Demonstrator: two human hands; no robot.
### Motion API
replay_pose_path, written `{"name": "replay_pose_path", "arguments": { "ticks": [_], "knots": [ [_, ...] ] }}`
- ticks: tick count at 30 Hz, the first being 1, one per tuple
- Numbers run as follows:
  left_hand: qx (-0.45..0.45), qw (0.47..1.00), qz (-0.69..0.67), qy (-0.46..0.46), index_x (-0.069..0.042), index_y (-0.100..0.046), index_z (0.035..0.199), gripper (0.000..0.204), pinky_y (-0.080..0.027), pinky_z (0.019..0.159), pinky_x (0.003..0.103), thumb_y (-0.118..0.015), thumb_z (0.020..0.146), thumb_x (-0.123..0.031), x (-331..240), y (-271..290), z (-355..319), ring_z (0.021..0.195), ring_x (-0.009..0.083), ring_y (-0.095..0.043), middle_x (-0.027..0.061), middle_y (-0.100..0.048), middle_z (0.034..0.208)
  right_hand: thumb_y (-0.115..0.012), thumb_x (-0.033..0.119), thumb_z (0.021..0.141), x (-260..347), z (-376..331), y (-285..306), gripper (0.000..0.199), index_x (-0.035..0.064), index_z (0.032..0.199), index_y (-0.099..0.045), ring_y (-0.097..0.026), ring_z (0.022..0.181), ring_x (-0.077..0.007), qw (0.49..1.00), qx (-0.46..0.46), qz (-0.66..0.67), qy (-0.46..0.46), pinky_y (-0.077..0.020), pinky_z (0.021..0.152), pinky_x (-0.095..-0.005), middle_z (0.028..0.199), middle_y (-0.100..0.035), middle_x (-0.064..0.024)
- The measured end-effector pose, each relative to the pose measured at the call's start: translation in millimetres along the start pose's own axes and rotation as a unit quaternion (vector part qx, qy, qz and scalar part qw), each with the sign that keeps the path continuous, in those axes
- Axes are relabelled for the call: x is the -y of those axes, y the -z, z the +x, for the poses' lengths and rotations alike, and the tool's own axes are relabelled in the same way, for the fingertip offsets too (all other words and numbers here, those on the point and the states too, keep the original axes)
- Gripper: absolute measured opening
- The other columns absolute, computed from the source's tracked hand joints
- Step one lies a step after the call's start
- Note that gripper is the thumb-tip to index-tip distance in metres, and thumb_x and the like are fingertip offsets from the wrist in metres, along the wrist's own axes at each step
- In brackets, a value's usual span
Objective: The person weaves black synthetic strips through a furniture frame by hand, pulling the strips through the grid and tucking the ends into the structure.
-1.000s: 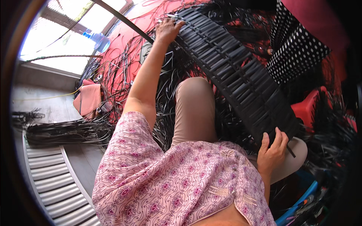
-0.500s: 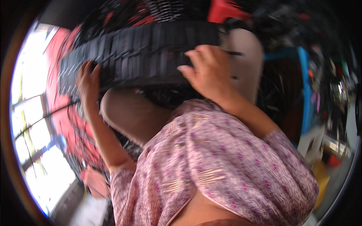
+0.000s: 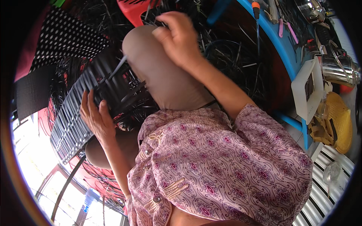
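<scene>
A long black woven mat of plastic strips [image 3: 75, 120] lies across my lap and slopes down to the left. My left hand [image 3: 96, 116] grips it near the middle, fingers spread over the ribs. One thin grey strip [image 3: 117, 67] sticks up out of the weave. My right hand [image 3: 177, 35] is off the mat, above my raised knee [image 3: 158, 67]. Its fingers are curled together at a tangle of loose black strips [image 3: 226, 52]. Whether they pinch a strip is hidden.
A blue-rimmed table [image 3: 286, 49] at the right carries hand tools, a metal kettle [image 3: 339, 69], a white box [image 3: 307, 90] and a yellow woven item [image 3: 337, 120]. Black dotted fabric [image 3: 64, 37] and a red plastic piece [image 3: 135, 9] lie at the top. A corrugated sheet [image 3: 324, 203] is lower right.
My head has turned, so the view has swung round. My right hand has let go of the mat and moved over my knee. My left hand has slid from the mat's far end to its middle.
</scene>
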State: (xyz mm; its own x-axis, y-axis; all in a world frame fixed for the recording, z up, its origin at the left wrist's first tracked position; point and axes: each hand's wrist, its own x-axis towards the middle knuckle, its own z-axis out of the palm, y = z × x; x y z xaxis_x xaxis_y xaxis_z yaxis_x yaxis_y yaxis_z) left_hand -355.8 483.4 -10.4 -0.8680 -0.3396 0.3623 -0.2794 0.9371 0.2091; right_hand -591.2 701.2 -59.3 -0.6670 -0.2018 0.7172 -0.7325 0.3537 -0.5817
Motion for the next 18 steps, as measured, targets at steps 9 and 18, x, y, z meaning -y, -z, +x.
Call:
{"name": "replay_pose_path", "arguments": {
  "ticks": [9,18],
  "knots": [
    [0.026,1.0,0.01,0.008,0.003,-0.058,0.126,0.045,-0.034,0.104,0.047,-0.046,0.098,-0.031,-13,10,13,0.121,0.0359,-0.052,0.0198,-0.058,0.129,-0.066,0.024,0.082,-316,-271,207,0.017,0.0067,0.082,-0.07,-0.066,0.073,-0.0339,0.688,0.583,-0.282,-0.328,-0.0534,0.065,-0.0456,0.078,-0.068,-0.015],
    [0.057,0.995,0.004,0.076,0.006,-0.054,0.13,0.047,-0.034,0.109,0.046,-0.04,0.099,-0.027,-14,22,-3,0.127,0.0344,-0.048,0.0212,-0.053,0.135,-0.055,0.024,0.091,-453,-228,225,0.029,0.0096,0.111,-0.069,-0.063,0.104,-0.0366,0.721,0.36,-0.411,-0.426,-0.0504,0.088,-0.0418,0.109,-0.067,-0.0175]
  ]
}}
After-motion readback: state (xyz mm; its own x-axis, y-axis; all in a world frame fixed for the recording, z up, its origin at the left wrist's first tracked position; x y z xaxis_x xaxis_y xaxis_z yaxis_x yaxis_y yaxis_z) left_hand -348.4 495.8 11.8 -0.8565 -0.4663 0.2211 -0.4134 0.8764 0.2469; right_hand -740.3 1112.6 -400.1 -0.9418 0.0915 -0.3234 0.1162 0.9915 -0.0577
